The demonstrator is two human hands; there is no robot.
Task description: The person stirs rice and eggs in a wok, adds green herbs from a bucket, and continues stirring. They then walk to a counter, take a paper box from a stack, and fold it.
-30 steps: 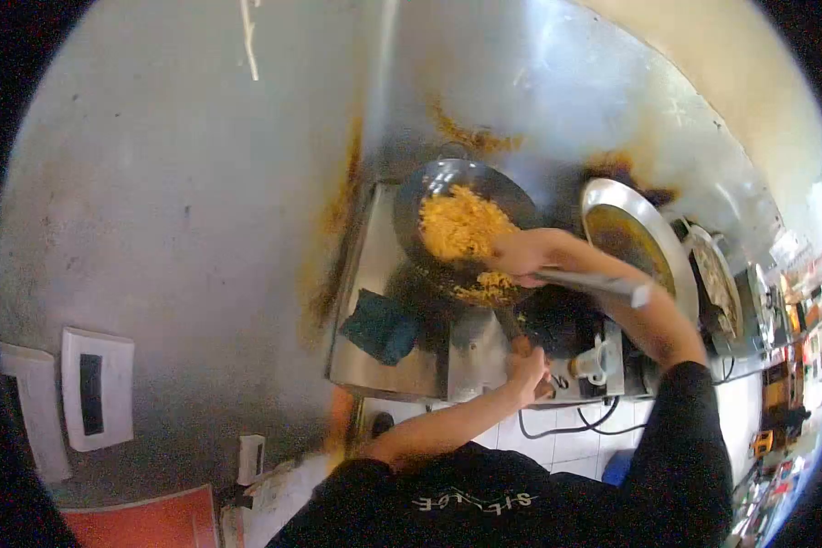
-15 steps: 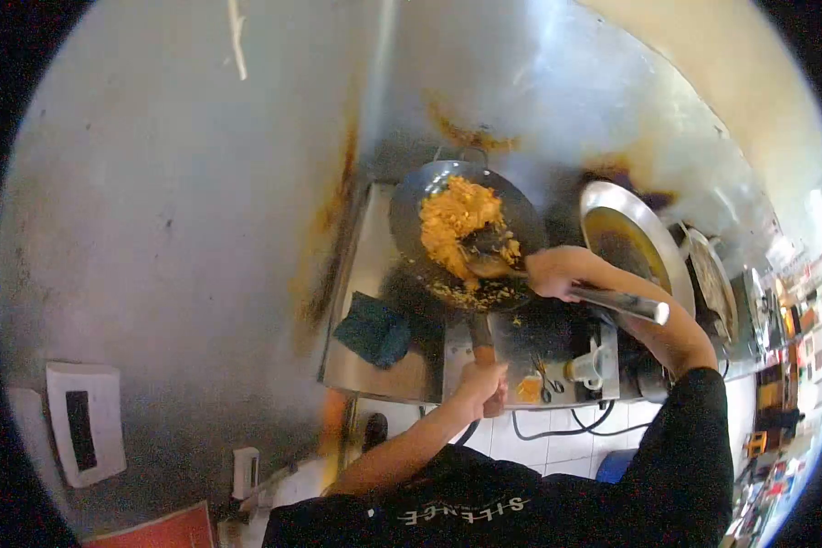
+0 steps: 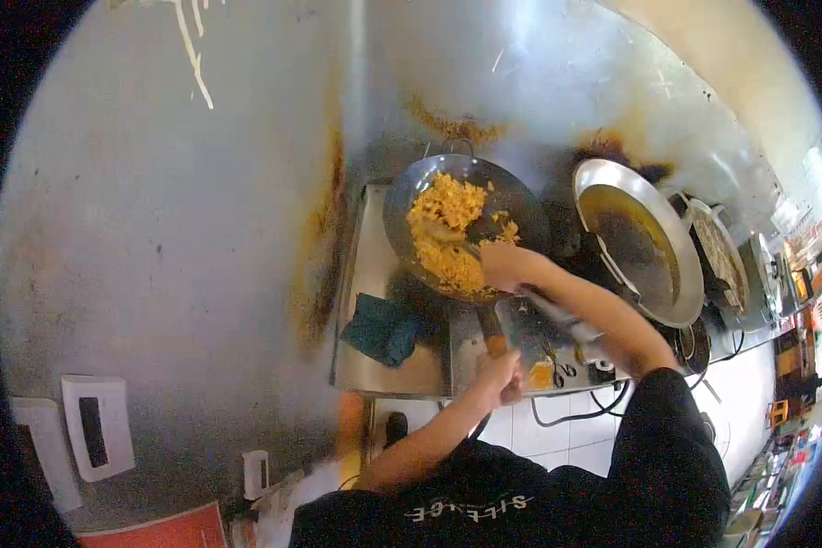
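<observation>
A dark wok [image 3: 521,205] holds orange-yellow fried rice [image 3: 455,199], spread over its left and lower parts. My left hand [image 3: 500,379] is closed around the wok's wooden-ended handle [image 3: 493,333]. Over the wok's lower right rim, my right hand [image 3: 513,265] grips a long-handled metal wok spatula [image 3: 557,315]. Its head lies among the rice, partly covered, so its exact shape is hard to see. The spatula's rear end runs beneath my right forearm.
A folded dark green cloth [image 3: 381,329] lies on the steel counter left of the handle. Right of the wok stands a wide metal pan [image 3: 594,173] of brownish liquid. Scissors [image 3: 564,370] and a small orange-yellow patch [image 3: 541,374] sit near the front edge. Hoses hang below.
My right hand and the spatula have moved left and slightly up, deeper into the wok. The rice is more spread out and looser. My left hand stays on the handle; the view has shifted slightly.
</observation>
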